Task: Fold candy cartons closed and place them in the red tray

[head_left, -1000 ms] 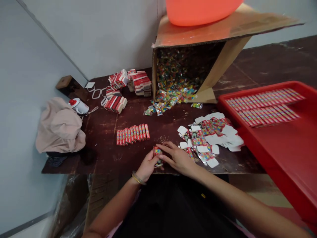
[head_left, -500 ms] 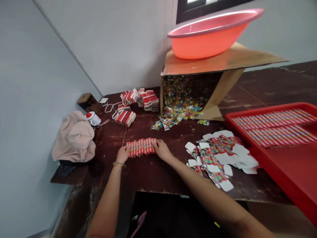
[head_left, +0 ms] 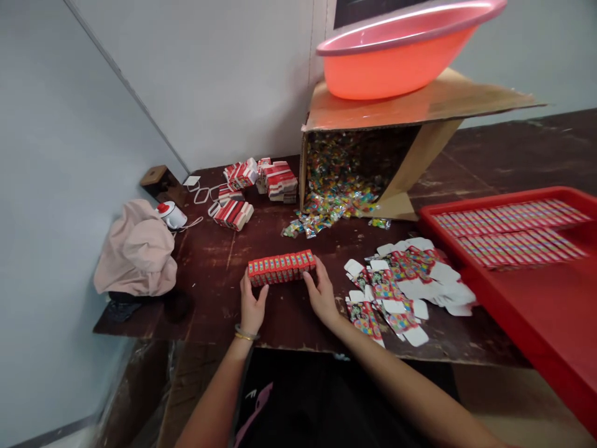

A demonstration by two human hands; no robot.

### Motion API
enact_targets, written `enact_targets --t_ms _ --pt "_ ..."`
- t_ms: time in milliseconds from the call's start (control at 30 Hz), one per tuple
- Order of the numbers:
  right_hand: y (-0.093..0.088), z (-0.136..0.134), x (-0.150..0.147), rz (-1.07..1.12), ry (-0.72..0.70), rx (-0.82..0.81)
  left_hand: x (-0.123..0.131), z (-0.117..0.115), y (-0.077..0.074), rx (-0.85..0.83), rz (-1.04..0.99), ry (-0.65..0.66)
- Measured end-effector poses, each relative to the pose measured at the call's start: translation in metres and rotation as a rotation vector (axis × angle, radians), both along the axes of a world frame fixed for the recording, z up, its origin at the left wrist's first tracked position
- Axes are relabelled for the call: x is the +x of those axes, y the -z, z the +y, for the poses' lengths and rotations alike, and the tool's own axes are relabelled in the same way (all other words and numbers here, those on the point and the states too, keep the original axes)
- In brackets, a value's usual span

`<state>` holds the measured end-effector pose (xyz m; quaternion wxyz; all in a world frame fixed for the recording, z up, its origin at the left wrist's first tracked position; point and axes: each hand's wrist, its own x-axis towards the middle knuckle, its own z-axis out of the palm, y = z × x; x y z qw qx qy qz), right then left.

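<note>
A row of small red boxes (head_left: pixel 281 267) stands on edge on the dark wooden table (head_left: pixel 280 323), lifted slightly. My left hand (head_left: pixel 252 303) presses against its left end and my right hand (head_left: pixel 319 290) against its right end, so the row is squeezed between both palms. Just right of my right hand lies a loose pile of flat, unfolded box blanks (head_left: pixel 403 286).
A cardboard carton (head_left: pixel 420 106) on its side spills colourful wrapped candies (head_left: pixel 333 208); an orange-pink basin (head_left: pixel 396 50) sits on top. A red tray (head_left: pixel 536 292) with rows of boxes stands at right. Stacks of red-white cartons (head_left: pixel 275 177), a beige cloth (head_left: pixel 137 249) and a white bottle (head_left: pixel 171 214) are at left.
Both hands went from folding one small box near the table edge to the row of boxes, then squeezed it together and tipped it up on edge.
</note>
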<state>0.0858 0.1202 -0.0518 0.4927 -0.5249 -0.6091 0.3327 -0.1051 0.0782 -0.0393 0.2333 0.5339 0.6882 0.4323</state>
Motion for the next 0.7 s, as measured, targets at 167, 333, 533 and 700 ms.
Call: enact_targets --t_ms 167,333,533,700 --pt "-0.03 -0.005 0.024 -0.387 -0.019 -0.086 0.005 -0.02 -0.014 -0.119 0.113 0.024" --pt "-0.026 -0.01 0.029 -0.67 -0.055 -0.266 0.002 -0.031 0.001 -0.326 0.127 0.115" --pt "-0.045 -0.012 0.087 -0.555 0.122 -0.116 0.058 -0.003 -0.02 -0.208 0.026 0.233" --pt "-0.096 -0.038 0.232 -0.597 0.44 0.032 0.2 0.022 -0.077 -0.099 -0.183 0.595"
